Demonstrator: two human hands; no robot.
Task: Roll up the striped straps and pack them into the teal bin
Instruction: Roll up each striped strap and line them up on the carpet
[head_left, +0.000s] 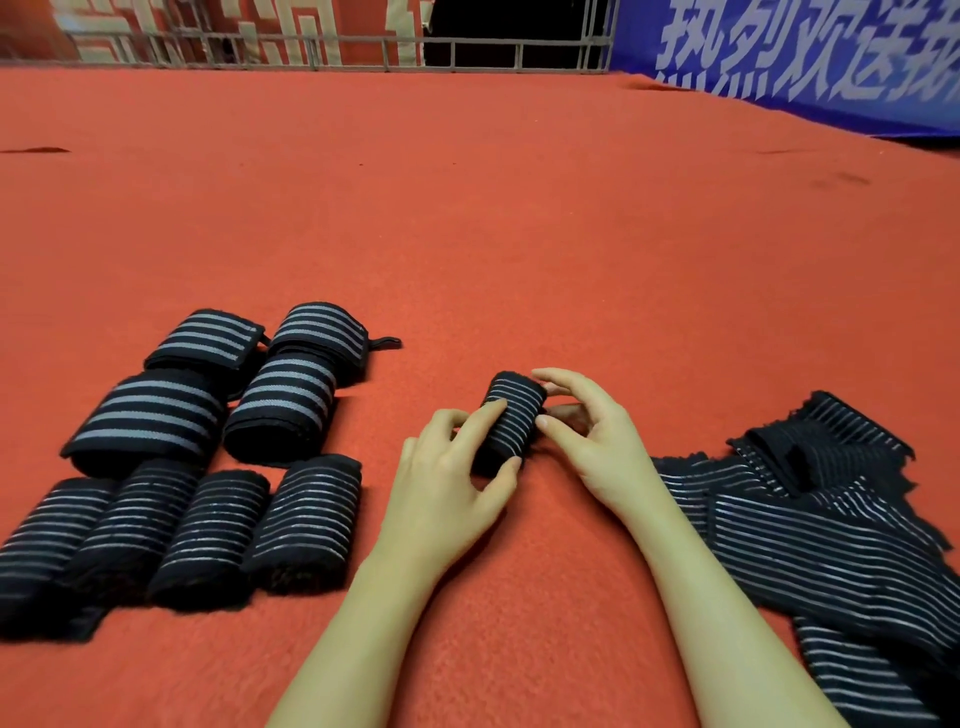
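Rolled striped strap (511, 422) lies on the red counter (467, 218), pinched by the curled fingers of the left hand (452, 483) and the right hand (592, 431); eight rolled straps (208, 447) sit left, unrolled straps (831, 530) right

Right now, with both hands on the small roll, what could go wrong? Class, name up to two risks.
1. The left hand and right hand only pinch the half-held roll; if either lets go, it may spring loose and unwind.
2. No teal bin shows in this view, so the finished rolls piling up on the red cloth may get knocked open before packing.
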